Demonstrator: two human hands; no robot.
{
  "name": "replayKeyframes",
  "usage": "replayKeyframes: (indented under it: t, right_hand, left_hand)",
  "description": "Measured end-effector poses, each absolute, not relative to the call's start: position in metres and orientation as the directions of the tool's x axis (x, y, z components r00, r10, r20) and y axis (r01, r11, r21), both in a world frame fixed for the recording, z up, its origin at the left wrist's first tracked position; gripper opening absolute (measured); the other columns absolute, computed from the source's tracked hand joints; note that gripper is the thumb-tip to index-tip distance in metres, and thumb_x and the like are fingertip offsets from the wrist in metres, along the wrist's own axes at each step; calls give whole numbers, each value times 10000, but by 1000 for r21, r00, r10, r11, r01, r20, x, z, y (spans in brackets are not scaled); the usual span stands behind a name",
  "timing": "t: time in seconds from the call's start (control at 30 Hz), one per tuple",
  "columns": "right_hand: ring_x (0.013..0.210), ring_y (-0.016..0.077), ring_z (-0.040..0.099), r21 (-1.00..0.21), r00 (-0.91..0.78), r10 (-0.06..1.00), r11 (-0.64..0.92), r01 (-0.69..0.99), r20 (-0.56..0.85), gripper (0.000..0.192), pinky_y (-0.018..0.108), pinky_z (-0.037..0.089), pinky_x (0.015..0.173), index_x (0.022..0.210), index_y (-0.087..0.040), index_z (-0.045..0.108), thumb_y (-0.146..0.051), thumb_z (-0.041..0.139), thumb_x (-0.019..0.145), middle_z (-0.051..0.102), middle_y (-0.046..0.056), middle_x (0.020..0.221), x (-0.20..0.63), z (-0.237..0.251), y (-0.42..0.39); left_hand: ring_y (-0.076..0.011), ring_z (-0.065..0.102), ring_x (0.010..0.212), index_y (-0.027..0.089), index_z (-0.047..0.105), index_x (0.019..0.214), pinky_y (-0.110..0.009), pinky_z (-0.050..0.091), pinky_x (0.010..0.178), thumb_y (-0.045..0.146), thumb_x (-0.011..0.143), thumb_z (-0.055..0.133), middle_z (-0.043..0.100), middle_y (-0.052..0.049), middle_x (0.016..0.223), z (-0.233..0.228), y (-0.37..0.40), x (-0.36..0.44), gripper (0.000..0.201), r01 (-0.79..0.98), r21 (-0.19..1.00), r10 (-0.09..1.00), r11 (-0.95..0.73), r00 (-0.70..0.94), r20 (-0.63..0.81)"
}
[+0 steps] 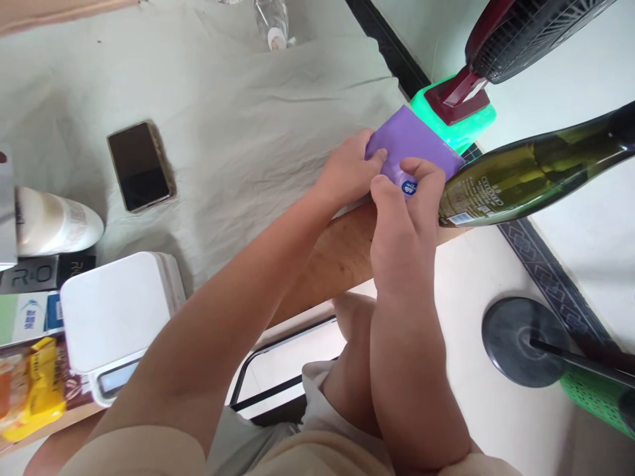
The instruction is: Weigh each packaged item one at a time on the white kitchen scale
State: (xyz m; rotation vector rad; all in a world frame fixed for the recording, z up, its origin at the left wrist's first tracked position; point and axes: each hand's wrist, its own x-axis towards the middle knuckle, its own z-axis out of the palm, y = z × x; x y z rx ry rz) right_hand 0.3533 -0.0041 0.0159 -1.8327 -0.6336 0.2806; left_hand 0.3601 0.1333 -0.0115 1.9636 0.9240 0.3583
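A flat purple packet [419, 139] with a round blue sticker [409, 188] is held over the table's front edge. My left hand [353, 168] grips the packet's left side, thumb on top and the other fingers underneath, out of sight. My right hand [411, 198] is curled at the packet's near edge, its thumb and bent index finger on either side of the sticker. What the rest of its fingers do is hidden. Close beside the right hand stands a green glass bottle [489, 182] with a white-printed back label.
A fan [459, 99] stands on a bright green base behind the packet. On the cloth-covered table [238, 152] are a phone [139, 166], a white kitchen scale [114, 314], a white bottle [59, 221], yellow snack packaging [44, 383] and a clear plastic bottle [272, 23].
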Motion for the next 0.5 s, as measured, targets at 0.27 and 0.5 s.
replayKeyframes:
  t: [0.27, 0.5]
  right_hand:
    - [1354, 274, 600, -888, 714, 634, -89, 450, 298, 173, 595, 492, 1226, 1177, -269, 523, -342, 438, 1044, 602, 80, 1290, 321, 50, -13]
    - [1297, 277, 615, -859, 404, 849, 106, 501, 341, 235, 484, 607, 1075, 1147, -365, 455, -461, 594, 985, 579, 53, 1274, 265, 67, -32]
  left_hand:
    - [-188, 549, 900, 187, 573, 1095, -358, 386, 828, 146, 1047, 524, 645, -46, 1021, 69, 95, 273, 79, 459, 846, 829, -273, 558, -35]
    - [-233, 673, 998, 249, 581, 940, -388, 545, 861, 395, 1120, 487, 693, -31, 1042, 95, 31, 147, 251, 300, 953, 973, -28, 228, -43]
